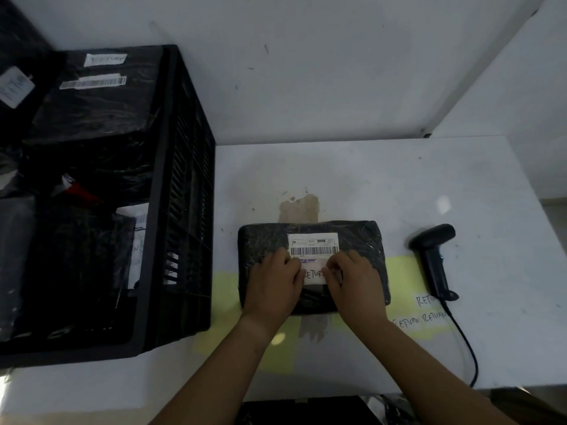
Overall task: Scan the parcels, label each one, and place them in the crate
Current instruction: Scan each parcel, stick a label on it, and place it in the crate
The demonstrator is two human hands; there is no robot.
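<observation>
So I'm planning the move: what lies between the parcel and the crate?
Head view: only bare table between parcel and crate, plus a yellow sheet lying flat.

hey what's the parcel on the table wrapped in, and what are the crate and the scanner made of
Parcel: looks like black plastic film, glossy; it shows wrinkles and light streaks. Its barcode label and the RETURN sticker look like matte white paper.
Crate: likely rigid black plastic, dull, with moulded slots in its wall.
Scanner: probably hard black plastic, slightly shiny.
</observation>
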